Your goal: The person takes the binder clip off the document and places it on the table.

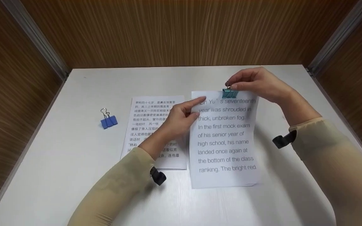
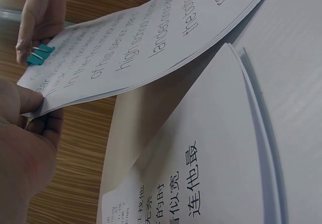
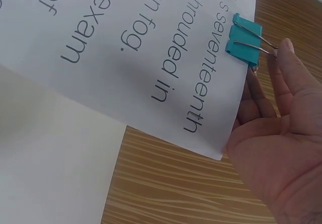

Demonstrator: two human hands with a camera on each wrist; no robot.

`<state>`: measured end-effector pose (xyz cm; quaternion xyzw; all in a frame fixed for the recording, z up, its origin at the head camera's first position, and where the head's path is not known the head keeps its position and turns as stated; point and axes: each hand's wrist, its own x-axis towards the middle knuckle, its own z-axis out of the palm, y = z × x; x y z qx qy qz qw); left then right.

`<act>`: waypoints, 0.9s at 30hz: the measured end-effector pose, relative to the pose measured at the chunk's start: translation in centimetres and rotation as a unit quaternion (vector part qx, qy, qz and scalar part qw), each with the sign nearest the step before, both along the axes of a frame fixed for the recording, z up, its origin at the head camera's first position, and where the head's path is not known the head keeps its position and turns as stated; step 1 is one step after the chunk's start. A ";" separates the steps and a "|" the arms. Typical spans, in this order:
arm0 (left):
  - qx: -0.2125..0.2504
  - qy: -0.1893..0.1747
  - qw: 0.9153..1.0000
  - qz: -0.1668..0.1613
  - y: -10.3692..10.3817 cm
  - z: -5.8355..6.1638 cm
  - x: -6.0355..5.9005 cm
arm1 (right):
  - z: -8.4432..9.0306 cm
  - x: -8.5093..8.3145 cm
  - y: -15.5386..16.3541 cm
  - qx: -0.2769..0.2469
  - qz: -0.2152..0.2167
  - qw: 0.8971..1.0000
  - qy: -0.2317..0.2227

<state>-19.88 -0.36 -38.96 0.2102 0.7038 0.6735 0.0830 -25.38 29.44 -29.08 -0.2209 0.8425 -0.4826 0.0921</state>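
Observation:
A stack of printed English sheets (image 1: 225, 141) is held up off the table, tilted, with a teal binder clip (image 1: 229, 93) on its top edge. My right hand (image 1: 259, 82) pinches the clip's wire handles between thumb and fingers; in the right wrist view the teal clip (image 3: 245, 40) straddles the paper edge. My left hand (image 1: 182, 117) pinches the stack's upper left edge, thumb in front; the left wrist view shows the left thumb (image 2: 31, 99) on the paper. Beneath the left forearm lies a stack of sheets with Chinese print (image 1: 149, 125), partly covered by that arm.
A blue binder clip (image 1: 109, 121) with its wire handles up rests on the white table (image 1: 83, 150), left of the Chinese sheets. Wood-grain panels (image 1: 184, 34) enclose the back and both sides. Each wrist wears a small black device (image 1: 158, 176).

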 end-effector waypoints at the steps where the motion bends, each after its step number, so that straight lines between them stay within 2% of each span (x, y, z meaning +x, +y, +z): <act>1: 0.001 0.001 1.000 0.000 0.0 0.0 0.0 | 0.0 0.0 0.1 -0.004 0.000 1.000 0.001; 7: 0.000 0.009 1.000 -0.005 0.2 0.0 -0.1 | -0.5 -0.2 0.2 -0.036 0.002 0.999 0.010; 12: -0.006 0.005 1.000 -0.002 0.3 -0.1 -0.1 | -0.8 -0.2 0.2 -0.042 -0.002 0.999 0.020; 18: -0.009 0.004 1.000 -0.002 0.4 -0.2 -0.2 | -0.8 0.0 0.1 -0.037 -0.010 0.999 0.034; 27: 0.004 0.008 1.000 -0.001 0.6 -0.5 -0.2 | -0.7 0.3 -0.2 -0.007 -0.057 0.998 0.035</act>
